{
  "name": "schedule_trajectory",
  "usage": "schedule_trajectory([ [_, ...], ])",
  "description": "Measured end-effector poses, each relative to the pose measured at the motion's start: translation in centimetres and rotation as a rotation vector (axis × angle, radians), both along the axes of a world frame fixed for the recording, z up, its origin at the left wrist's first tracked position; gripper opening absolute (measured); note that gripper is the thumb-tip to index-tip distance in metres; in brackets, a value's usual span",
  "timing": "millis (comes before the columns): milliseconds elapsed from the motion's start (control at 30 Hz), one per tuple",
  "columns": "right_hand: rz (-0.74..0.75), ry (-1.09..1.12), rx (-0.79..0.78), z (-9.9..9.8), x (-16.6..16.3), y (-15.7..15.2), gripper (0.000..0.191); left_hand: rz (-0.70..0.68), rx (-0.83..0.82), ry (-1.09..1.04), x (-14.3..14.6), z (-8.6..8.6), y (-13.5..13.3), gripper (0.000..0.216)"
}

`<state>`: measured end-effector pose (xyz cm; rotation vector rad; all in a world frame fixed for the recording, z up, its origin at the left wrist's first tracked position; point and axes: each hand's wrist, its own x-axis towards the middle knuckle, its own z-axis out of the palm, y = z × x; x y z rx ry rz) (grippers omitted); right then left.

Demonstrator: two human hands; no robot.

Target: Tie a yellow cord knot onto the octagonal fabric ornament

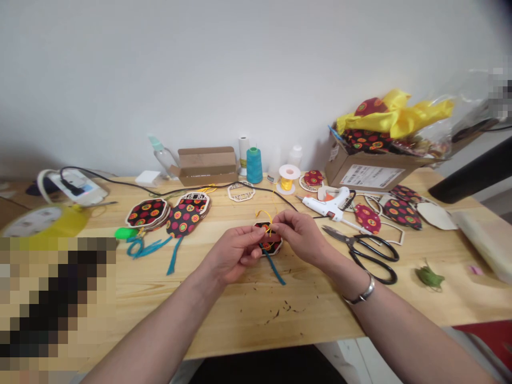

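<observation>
At the middle of the wooden table [248, 309], my left hand [234, 255] and my right hand [301, 234] meet over a small fabric-covered ornament [270, 244], black with red and orange dots. My left hand's fingers curl around the ornament's left side. My right hand pinches a thin yellow cord [265, 216] that loops up from the ornament's top. A blue tassel strand [275, 269] hangs from the ornament onto the table. A metal bracelet sits on my right wrist.
Black scissors [366, 250] and a white glue gun [330, 207] lie right of my hands. Stacked dotted fabric pieces [170, 213] and blue cords [150, 246] lie left. Spools [254, 165], small boxes and a cardboard box with yellow fabric [376, 160] stand at the back.
</observation>
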<state>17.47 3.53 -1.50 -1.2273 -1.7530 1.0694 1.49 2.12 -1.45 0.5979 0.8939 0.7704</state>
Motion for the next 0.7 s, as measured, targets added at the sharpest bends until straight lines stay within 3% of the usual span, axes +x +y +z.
schedule_trajectory([
  [167, 0.013, 0.037, 0.008, 0.01, 0.08, -0.18, 0.012, -0.025, 0.037, -0.015, -0.03, -0.13, -0.01, 0.010],
  [500, 0.034, 0.060, -0.022, -0.06, -0.15, -0.35, 0.015, -0.003, 0.153, 0.151, 0.21, -0.10, -0.07, 0.013],
  [700, 0.036, 0.093, -0.082, 0.04, -0.27, -0.45, 0.013, 0.036, 0.336, 0.361, 0.52, 0.42, -0.49, 0.013],
])
